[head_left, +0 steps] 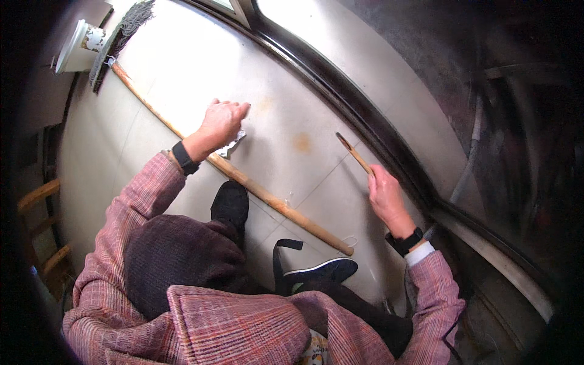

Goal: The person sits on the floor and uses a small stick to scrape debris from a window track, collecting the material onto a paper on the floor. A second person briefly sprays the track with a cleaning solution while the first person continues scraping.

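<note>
My left hand (pixel 222 125) is above the floor with its fingers curled. From beneath it shows a crumpled whitish piece (pixel 232 146), like paper or foil, which the hand seems to grip. The fingertips are partly hidden. Over to the right, my right hand (pixel 386 196) closes round a slim wooden stick-like tool (pixel 356 154). Its dark, narrow tip points up and left, clear of the floor; what kind of tool it is does not show. A mop's wooden handle (pixel 286 210) lies slantwise on the tiles, passing below my left wrist.
The grey mop head (pixel 125 36) rests at the upper left beside a white bucket (pixel 79 52). A dark metal door track (pixel 340 88) crosses the right side. Brown stains (pixel 302 143) mark the pale tiles. My dark shoes (pixel 230 207) flank the handle's near side. Wooden slats (pixel 39 196) stand far left.
</note>
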`<action>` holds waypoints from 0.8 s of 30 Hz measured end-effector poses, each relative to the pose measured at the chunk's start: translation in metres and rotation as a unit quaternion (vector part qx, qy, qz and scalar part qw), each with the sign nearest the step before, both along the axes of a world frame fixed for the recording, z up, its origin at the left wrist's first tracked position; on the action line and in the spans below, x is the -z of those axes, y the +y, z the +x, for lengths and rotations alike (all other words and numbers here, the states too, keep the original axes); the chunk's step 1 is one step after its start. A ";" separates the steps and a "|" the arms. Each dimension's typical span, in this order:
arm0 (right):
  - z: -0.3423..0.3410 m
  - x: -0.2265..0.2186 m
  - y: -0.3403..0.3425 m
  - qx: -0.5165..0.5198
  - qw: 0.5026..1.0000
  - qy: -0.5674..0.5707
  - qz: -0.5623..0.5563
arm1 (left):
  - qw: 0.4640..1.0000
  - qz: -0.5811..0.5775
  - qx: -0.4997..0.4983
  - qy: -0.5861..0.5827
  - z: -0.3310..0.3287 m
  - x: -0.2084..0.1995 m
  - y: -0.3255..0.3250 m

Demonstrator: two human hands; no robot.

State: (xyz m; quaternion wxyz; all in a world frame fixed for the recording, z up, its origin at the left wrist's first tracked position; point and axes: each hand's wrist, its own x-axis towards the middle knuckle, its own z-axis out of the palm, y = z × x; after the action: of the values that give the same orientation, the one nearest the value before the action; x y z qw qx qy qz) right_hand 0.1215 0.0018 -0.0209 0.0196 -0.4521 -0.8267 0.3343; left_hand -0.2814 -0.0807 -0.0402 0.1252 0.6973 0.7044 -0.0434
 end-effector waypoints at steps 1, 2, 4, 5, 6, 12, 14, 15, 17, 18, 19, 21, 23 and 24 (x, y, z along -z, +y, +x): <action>0.006 -0.002 0.000 0.013 1.000 0.005 -0.002 | 1.000 -0.002 0.009 -0.005 0.007 0.004 0.004; 0.013 -0.004 0.000 0.028 1.000 0.010 -0.003 | 0.999 0.007 0.016 -0.043 0.015 0.001 0.008; 0.026 -0.003 -0.003 0.043 0.999 -0.011 -0.017 | 0.997 0.011 0.044 -0.057 0.032 -0.007 0.011; 0.032 -0.003 -0.003 0.049 0.998 -0.022 -0.023 | 0.996 0.008 0.051 -0.070 0.039 -0.008 0.011; 0.037 -0.001 -0.005 0.067 0.997 -0.027 -0.028 | 0.995 0.004 0.057 -0.082 0.045 -0.009 0.011; 0.049 0.034 0.001 0.102 0.994 -0.025 -0.004 | 0.983 -0.035 0.101 -0.150 0.076 -0.018 -0.005; 0.031 0.027 0.009 0.078 0.996 -0.049 0.004 | 0.979 -0.045 0.093 -0.176 0.075 -0.023 -0.015; 0.033 0.032 0.008 0.078 0.996 -0.042 0.029 | 0.977 -0.038 0.089 -0.190 0.075 -0.024 -0.017; 0.033 0.037 0.007 0.071 0.997 -0.023 0.036 | 0.976 -0.038 0.085 -0.199 0.070 -0.018 -0.021; 0.032 0.039 0.007 0.065 0.997 -0.012 0.040 | 0.975 -0.038 0.082 -0.202 0.066 -0.017 -0.023; 0.029 0.043 0.010 0.067 0.997 -0.008 0.030 | 0.975 -0.039 0.078 -0.207 0.062 -0.015 -0.024; 0.016 0.042 0.012 0.083 0.996 -0.005 0.018 | 0.976 -0.026 0.069 -0.207 0.059 -0.018 -0.023; 0.012 0.042 0.011 0.102 0.995 -0.015 -0.003 | 0.974 0.001 0.068 -0.215 0.055 -0.017 -0.022; 0.011 0.044 0.012 0.103 0.995 -0.005 -0.009 | 0.975 0.002 0.067 -0.213 0.053 -0.016 -0.022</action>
State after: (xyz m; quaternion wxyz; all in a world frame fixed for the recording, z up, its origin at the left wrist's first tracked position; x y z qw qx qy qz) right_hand 0.1328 0.0133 -0.0650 0.0455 -0.5372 -0.7726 0.3354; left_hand -0.2284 -0.1026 -0.0243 0.2681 0.7364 0.6132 0.0994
